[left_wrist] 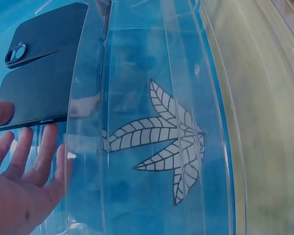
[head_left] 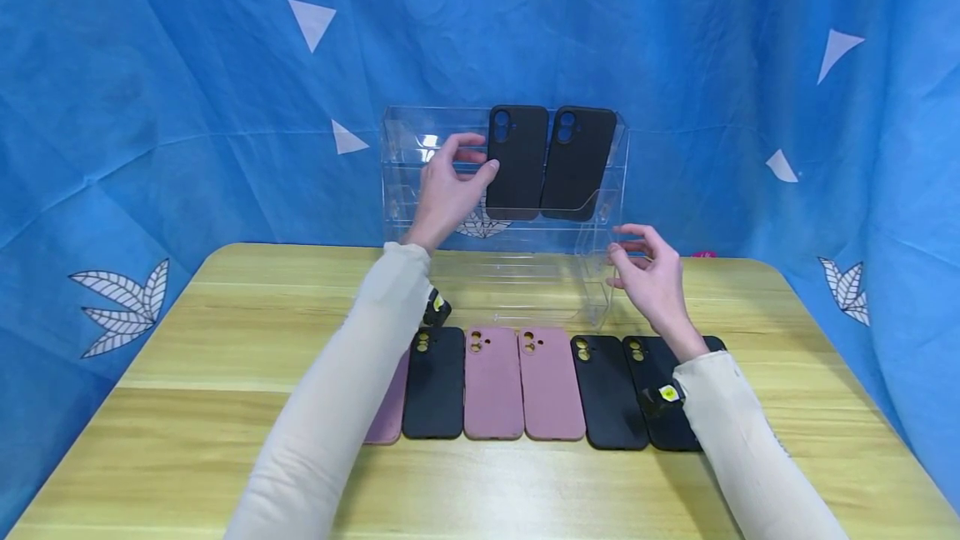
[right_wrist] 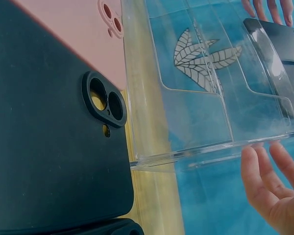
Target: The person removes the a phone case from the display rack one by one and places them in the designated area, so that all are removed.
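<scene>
My left hand (head_left: 448, 194) is at the left edge of a black phone case (head_left: 516, 165) leaning on the top tier of a clear stepped display stand (left_wrist: 90, 166). In the left wrist view its thumb lies over the face of the case, while spread fingertips (left_wrist: 50, 131) meet its side edge. Another black phone case (head_left: 579, 165) leans beside it on the right, slightly tilted. My right hand (head_left: 651, 277) is by the stand's right side, fingers loosely bent and holding nothing. Seen from the right wrist, its fingertips (right_wrist: 250, 152) are right at the stand's clear side panel.
Before the stand, pink phone cases (head_left: 493, 394) and black phone cases (head_left: 611, 398) lie in a row on the wooden table (head_left: 495, 490). My left sleeve (head_left: 330, 407) partly covers a pink case at the row's left end. A blue patterned curtain (head_left: 225, 65) hangs behind.
</scene>
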A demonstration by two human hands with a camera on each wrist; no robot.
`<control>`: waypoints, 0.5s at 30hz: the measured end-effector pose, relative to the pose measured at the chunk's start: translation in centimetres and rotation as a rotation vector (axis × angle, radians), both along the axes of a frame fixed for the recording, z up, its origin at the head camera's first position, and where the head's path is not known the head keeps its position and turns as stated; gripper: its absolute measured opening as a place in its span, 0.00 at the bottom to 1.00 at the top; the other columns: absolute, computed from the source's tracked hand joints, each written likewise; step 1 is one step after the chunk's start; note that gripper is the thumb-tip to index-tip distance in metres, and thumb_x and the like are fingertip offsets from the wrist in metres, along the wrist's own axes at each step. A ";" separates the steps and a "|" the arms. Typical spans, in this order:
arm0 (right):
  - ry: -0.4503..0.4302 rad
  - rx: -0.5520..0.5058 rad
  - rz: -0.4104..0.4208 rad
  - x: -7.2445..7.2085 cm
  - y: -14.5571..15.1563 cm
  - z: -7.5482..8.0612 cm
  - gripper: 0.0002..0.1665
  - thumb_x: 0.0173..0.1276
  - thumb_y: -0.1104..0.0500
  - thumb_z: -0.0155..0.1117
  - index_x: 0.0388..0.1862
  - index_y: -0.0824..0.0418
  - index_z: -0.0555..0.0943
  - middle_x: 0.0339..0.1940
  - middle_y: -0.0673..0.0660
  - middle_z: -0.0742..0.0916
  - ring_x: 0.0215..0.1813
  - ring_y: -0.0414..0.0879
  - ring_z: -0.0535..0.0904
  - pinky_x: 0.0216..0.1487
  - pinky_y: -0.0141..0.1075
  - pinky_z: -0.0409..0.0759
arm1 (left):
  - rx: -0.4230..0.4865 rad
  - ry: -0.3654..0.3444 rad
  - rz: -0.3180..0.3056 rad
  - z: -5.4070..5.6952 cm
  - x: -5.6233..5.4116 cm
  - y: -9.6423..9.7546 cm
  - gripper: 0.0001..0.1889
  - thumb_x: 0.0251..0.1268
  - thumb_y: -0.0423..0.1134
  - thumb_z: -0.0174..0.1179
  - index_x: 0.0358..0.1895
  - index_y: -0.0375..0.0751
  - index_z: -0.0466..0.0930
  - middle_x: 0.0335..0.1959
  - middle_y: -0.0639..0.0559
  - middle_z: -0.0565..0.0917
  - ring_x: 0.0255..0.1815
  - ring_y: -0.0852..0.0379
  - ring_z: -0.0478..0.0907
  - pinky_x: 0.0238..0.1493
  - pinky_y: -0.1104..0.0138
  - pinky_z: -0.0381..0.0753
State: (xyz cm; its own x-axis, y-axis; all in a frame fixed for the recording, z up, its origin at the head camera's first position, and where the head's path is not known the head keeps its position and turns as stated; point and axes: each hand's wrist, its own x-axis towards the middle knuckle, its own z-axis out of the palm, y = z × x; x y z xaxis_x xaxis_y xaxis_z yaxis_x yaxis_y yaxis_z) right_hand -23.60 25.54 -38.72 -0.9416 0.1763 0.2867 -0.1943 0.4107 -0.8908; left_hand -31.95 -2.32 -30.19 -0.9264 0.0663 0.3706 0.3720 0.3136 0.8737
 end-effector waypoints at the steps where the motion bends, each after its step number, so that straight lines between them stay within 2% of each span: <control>1: 0.000 0.000 0.001 0.0 0.0 0.0 0.23 0.79 0.52 0.58 0.67 0.61 0.75 0.48 0.51 0.83 0.45 0.45 0.87 0.35 0.32 0.89 | 0.005 0.009 0.006 -0.1 0.0 0.1 0.20 0.71 0.44 0.64 0.64 0.50 0.77 0.53 0.47 0.84 0.49 0.49 0.85 0.56 0.59 0.86; 8: -0.004 -0.017 0.011 0.2 0.0 0.2 0.24 0.78 0.53 0.58 0.67 0.63 0.74 0.47 0.51 0.82 0.43 0.40 0.87 0.35 0.32 0.89 | 0.018 0.042 0.057 -0.2 0.0 0.9 0.18 0.71 0.42 0.64 0.61 0.49 0.79 0.49 0.47 0.84 0.45 0.49 0.86 0.51 0.60 0.88; 15: -0.020 -0.033 0.015 0.1 0.0 0.2 0.24 0.78 0.54 0.58 0.68 0.63 0.74 0.50 0.56 0.83 0.42 0.37 0.87 0.35 0.32 0.90 | 0.038 0.051 0.083 -0.4 0.1 1.2 0.18 0.72 0.42 0.64 0.62 0.50 0.80 0.49 0.47 0.85 0.43 0.50 0.86 0.48 0.60 0.88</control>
State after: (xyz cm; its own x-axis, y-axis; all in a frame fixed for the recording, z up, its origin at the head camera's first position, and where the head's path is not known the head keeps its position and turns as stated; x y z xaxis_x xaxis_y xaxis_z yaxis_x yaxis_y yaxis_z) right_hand -23.46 25.49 -38.48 -0.9497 0.1709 0.2624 -0.1827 0.3781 -0.9075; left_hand -31.87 -1.12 -30.64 -0.9081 -0.0248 0.4180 0.3901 0.3125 0.8661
